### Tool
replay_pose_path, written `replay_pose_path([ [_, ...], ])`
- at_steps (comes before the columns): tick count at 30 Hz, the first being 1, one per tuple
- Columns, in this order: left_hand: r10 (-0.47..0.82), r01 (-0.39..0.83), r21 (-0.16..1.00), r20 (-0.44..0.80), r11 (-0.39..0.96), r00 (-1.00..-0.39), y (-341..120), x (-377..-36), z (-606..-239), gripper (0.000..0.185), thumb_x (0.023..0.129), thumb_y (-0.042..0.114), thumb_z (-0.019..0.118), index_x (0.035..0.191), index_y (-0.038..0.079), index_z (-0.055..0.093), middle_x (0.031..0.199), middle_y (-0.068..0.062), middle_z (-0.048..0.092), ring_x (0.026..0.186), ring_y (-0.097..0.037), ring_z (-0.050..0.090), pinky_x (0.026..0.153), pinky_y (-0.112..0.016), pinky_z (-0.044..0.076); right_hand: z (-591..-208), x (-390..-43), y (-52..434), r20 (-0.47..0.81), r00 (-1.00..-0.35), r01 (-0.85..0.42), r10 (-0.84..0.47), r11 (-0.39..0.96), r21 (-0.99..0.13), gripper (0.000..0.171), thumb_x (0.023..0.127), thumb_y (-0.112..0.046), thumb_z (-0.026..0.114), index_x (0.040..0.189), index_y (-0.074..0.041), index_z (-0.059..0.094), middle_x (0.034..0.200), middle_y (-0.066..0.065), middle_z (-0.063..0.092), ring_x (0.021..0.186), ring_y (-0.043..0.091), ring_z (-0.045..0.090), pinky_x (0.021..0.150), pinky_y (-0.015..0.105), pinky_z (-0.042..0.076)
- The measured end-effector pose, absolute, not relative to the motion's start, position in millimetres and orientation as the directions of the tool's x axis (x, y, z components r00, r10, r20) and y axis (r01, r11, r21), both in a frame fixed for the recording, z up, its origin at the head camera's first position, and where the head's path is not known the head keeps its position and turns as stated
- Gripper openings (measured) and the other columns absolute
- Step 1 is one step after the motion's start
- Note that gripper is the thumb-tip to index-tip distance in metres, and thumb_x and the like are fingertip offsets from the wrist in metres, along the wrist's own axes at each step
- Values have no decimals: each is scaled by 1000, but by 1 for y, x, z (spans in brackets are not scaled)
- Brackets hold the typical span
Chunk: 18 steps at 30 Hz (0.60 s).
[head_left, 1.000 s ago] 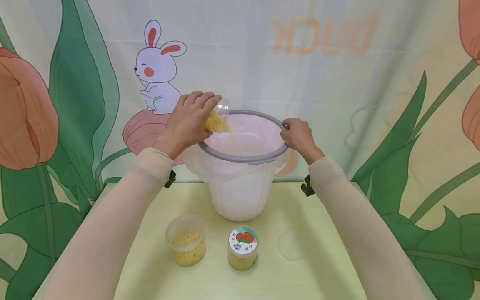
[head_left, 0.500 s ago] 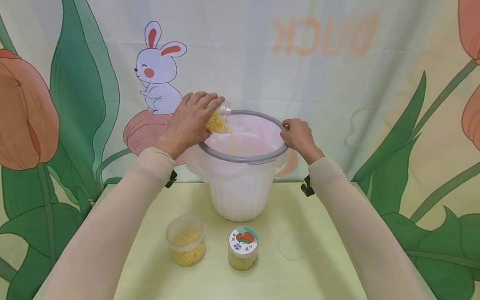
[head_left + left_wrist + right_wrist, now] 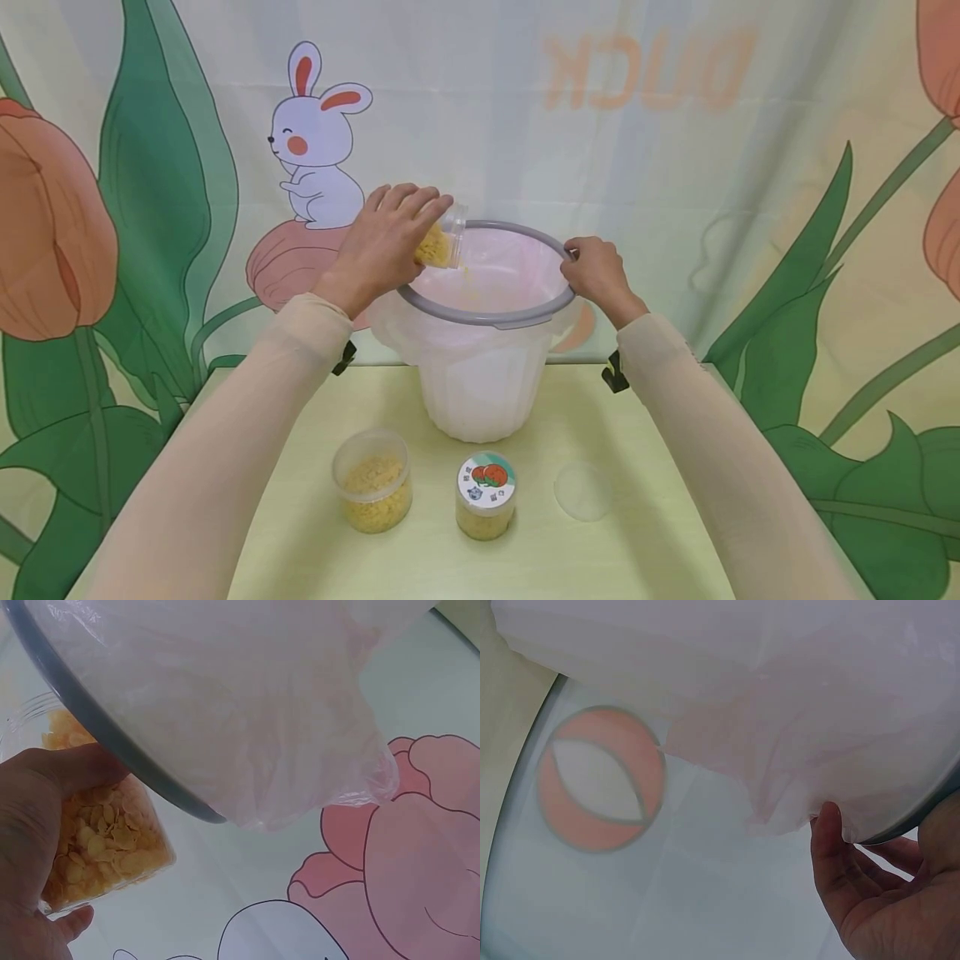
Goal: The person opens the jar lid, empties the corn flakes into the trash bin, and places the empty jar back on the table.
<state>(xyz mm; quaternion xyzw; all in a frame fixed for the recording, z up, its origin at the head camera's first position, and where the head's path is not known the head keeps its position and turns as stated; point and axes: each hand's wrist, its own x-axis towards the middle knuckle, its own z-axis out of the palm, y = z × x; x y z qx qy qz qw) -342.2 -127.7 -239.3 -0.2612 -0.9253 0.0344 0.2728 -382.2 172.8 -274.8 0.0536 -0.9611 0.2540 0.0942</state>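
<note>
My left hand (image 3: 384,242) grips a clear plastic jar (image 3: 450,237) of yellow flakes, tilted sideways over the left rim of a white trash can (image 3: 480,383). A few flakes (image 3: 468,279) are falling from its mouth into the can. In the left wrist view, plenty of flakes (image 3: 112,832) still fill the jar. A pinkish translucent bag (image 3: 240,712) lines the can and hangs over its outside, under a grey ring (image 3: 487,317). At the right side my right hand (image 3: 600,271) pinches the ring and bag edge, thumb outside; the right wrist view shows its fingers (image 3: 829,847) there.
On the pale table (image 3: 300,558) in front of the can stand an uncovered tub (image 3: 375,492) of yellow crumbs and a lidded jar (image 3: 486,496) with a tomato picture on top. A clear round lid (image 3: 582,492) lies to their right. A printed curtain (image 3: 660,167) hangs behind.
My left hand has shifted slightly right with the jar, which tips a little further. The thin stream of flakes has become a few scattered ones. My right hand stays put.
</note>
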Motion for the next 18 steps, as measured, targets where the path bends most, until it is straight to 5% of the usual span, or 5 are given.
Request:
replay_pose_path([
  [18,523,471,-236,477,850,-706,-122,-345,-241,84,77,10,76,150,18,36,152,-8,42,141,-32,34,121,-54,22,-274,-381,173,196,-979,-148,-58,862,-484,48,93,-16,46,138,-6,55,132,18,63,101,31,66,81,39,56],
])
